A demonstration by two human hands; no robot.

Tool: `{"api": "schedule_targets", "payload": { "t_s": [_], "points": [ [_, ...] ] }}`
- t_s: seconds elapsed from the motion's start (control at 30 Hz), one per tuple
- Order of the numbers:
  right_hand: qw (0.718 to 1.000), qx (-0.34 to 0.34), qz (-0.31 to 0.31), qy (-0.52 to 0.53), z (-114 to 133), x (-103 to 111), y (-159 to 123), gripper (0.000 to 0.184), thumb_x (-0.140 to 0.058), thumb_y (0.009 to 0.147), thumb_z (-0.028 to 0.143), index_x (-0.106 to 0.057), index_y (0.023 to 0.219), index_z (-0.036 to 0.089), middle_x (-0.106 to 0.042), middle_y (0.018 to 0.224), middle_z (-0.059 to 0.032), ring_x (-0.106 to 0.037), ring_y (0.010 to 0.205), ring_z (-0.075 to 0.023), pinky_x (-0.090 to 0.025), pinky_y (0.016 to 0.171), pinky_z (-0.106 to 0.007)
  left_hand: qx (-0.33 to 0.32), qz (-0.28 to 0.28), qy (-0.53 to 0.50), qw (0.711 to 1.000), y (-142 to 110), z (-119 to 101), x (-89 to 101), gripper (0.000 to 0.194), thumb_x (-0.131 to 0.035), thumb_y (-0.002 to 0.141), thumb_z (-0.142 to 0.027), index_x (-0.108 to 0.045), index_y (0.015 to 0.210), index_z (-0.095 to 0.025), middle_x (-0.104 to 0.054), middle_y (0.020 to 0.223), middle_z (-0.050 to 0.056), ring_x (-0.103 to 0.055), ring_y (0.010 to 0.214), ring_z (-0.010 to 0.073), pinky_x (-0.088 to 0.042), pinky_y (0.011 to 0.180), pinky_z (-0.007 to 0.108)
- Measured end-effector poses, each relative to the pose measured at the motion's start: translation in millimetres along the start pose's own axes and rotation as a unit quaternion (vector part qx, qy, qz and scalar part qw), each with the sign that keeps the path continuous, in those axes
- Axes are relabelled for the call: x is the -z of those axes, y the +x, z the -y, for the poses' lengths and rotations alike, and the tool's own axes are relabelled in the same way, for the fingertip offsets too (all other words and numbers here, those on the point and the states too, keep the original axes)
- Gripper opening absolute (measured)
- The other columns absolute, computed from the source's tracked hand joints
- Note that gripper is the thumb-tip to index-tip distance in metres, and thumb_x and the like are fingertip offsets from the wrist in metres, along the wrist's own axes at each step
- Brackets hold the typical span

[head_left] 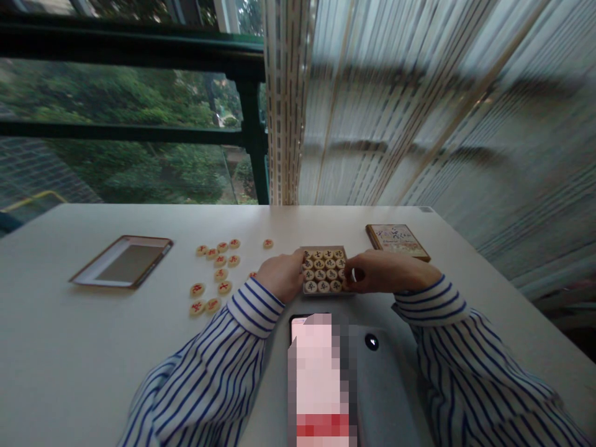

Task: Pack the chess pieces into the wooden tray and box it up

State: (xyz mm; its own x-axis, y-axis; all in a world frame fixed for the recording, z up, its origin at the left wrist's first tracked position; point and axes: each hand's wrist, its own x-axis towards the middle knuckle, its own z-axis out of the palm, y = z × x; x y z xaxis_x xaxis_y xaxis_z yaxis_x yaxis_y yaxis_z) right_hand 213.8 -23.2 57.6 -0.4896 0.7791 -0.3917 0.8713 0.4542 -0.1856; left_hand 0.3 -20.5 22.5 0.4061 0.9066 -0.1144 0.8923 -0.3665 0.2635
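Observation:
A small open box [326, 294] stands on the white table, filled with rows of round xiangqi pieces [319, 274] marked in black. My left hand [282, 277] is closed against the box's left side, its fingertips partly hidden. At the right side, thumb and forefinger of my right hand [388, 272] are pinched together over the right-hand column of pieces. What lies between those fingertips is hidden. Left of my left hand, several red-marked xiangqi pieces [220, 275] lie loose, and a single red-marked piece [268, 244] sits apart behind it.
A shallow open lid or tray [139, 241] lies at the left. A decorated flat box [398, 241] rests at the back right. Between my forearms are a phone [295, 321], partly blurred out, and a grey device [386, 385]. A window railing [251, 118] and string curtain [372, 112] border the table [84, 347].

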Motion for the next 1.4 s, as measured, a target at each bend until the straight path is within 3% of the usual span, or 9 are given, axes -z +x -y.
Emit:
{"api": "schedule_targets", "payload": {
  "t_s": [0.43,0.73,1.13,1.4],
  "points": [
    [1.0,-0.003,-0.004,0.013,1.8,1.2,-1.0,0.017,-0.054,0.071,0.032,-0.064,0.082,0.024,-0.065,0.076,-0.0027,-0.058,0.064,-0.0159,-0.043,0.056,-0.026,-0.005,-0.001,0.0,1.0,-0.1,-0.9,0.9,0.032,-0.046,0.079,-0.03,-0.047,0.11,-0.021,-0.066,0.094,0.008,-0.062,0.083,0.0206,-0.045,0.067,0.03],
    [1.0,0.01,-0.015,-0.009,0.6,-2.2,-0.5,0.03,-0.047,0.076,0.039,-0.061,0.099,0.026,-0.065,0.078,-0.0028,-0.058,0.064,-0.0151,-0.042,0.058,-0.027,-0.011,-0.006,-0.007,1.0,-1.2,0.4,0.2,0.032,-0.045,0.078,-0.027,-0.047,0.109,-0.021,-0.066,0.09,0.008,-0.062,0.079,0.0209,-0.045,0.064,0.03],
    [1.0,0.017,-0.016,-0.002,0.9,-2.1,0.4,0.018,-0.05,0.073,0.031,-0.063,0.085,0.027,-0.065,0.076,-0.0017,-0.058,0.063,-0.0153,-0.042,0.056,-0.025,-0.005,0.003,-0.002,1.0,-0.6,-1.1,1.7,0.032,-0.047,0.078,-0.028,-0.047,0.109,-0.021,-0.066,0.091,0.008,-0.062,0.082,0.0205,-0.044,0.068,0.03],
    [1.0,0.012,-0.004,-0.013,1.5,-1.4,0.9,0.021,-0.05,0.073,0.032,-0.064,0.087,0.024,-0.064,0.076,-0.0026,-0.057,0.063,-0.014,-0.042,0.057,-0.025,-0.001,0.007,-0.001,1.0,-1.1,-2.1,2.5,0.032,-0.048,0.079,-0.03,-0.047,0.109,-0.021,-0.066,0.093,0.008,-0.062,0.083,0.0203,-0.044,0.068,0.029]
  ]
}}
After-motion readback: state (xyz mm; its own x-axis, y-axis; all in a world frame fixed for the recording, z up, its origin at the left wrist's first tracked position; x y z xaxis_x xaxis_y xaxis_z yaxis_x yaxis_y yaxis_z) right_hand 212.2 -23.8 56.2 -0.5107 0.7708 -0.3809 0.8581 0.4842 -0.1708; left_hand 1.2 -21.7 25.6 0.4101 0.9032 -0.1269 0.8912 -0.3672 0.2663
